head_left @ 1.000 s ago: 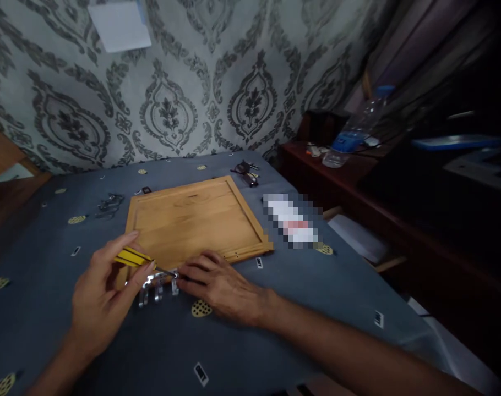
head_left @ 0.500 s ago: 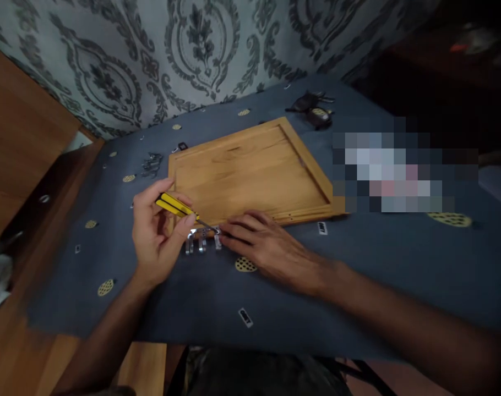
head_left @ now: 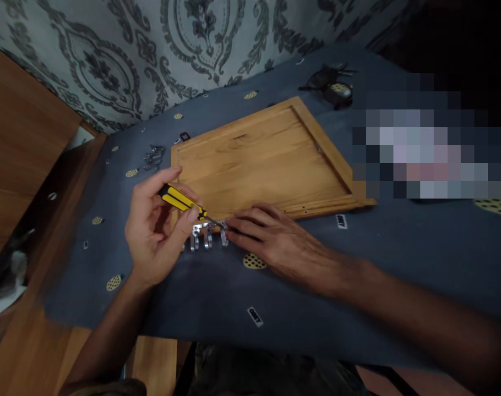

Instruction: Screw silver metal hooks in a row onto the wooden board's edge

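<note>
A yellow and black screwdriver (head_left: 178, 199) is in my left hand (head_left: 155, 225), its handle between thumb and fingers. The shaft points down to the right, its tip at a silver metal hook rack (head_left: 208, 231) on the near edge of a framed wooden board (head_left: 250, 165). My right hand (head_left: 275, 242) lies over that edge just right of the hooks, fingers stretched out and fingertips beside the rightmost hook. Whether those fingertips press on the metal is too small to tell.
Small metal pieces (head_left: 153, 158) lie left of the board on the dark blue patterned cloth (head_left: 192, 308). A dark object (head_left: 327, 85) sits beyond its far right corner. Patterned fabric (head_left: 110, 66) rises behind; a pixelated patch covers the right.
The view has shifted slightly, so the board and hands appear a little to the right. Both hands keep nearly the same pose, with the screwdriver still at the hook rack.
</note>
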`<state>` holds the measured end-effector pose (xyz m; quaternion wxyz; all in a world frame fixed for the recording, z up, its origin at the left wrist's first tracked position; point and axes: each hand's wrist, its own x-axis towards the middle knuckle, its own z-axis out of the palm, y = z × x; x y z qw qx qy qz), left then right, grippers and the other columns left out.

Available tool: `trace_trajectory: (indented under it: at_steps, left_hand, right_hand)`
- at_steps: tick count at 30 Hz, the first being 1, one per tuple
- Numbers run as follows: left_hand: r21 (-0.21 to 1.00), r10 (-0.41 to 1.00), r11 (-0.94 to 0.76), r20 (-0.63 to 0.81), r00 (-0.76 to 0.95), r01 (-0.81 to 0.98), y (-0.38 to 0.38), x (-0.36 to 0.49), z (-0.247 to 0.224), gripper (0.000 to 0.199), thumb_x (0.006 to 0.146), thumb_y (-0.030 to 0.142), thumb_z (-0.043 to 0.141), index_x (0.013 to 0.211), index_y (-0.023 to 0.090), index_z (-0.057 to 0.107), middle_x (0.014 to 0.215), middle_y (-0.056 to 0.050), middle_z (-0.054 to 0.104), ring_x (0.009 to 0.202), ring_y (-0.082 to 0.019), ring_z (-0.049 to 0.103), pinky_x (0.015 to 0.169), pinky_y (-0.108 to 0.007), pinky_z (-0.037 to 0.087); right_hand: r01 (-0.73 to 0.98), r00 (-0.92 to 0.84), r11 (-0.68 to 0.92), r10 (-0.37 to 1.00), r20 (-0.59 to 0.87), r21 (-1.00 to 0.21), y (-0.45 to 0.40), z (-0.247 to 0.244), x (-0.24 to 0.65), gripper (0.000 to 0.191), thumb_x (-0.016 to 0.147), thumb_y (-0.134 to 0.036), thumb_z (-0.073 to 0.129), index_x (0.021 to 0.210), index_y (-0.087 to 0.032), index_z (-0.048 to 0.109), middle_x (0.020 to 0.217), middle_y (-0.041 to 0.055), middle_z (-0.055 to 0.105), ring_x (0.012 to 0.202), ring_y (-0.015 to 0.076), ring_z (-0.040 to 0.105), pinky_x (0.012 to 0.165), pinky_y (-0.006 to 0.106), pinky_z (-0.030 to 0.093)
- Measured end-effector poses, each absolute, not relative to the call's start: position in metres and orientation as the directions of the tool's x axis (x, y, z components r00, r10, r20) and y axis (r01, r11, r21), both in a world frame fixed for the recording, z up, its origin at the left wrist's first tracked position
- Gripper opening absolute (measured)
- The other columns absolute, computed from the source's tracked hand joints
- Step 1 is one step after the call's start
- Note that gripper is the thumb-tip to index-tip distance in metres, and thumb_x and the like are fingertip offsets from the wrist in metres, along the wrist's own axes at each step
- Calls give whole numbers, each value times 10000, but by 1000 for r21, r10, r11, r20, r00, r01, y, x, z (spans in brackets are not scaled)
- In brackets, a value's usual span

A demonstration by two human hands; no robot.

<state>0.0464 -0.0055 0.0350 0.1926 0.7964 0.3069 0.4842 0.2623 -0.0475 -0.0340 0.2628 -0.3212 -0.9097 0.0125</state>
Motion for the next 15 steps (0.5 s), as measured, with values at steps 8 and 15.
trace_trajectory:
  at_steps: [8,15]
  left_hand:
    - [597,674,-738,629,387,315,-6,37,35,448,949,265,679,1376,334,562,1270,-40,635,931,-175,716,818,-384,674]
    - [458,500,-865,815,293,203,9,30,32,424,896,184,734,1293,295,636,1342,7,584,888,-108,717,776,-288,678]
  right_hand:
    - [583,-643,793,585,494,-180,-47,-38,261,321,984,-83,485,1246,-136,663,1281,103,720,1184,269,585,1035,472,460]
    - [584,-621,795,569,539,-167,-47,-39,261,298,1002,-88,467,1208,-106,682,1251,118,732,1177,272,593,1020,479,484]
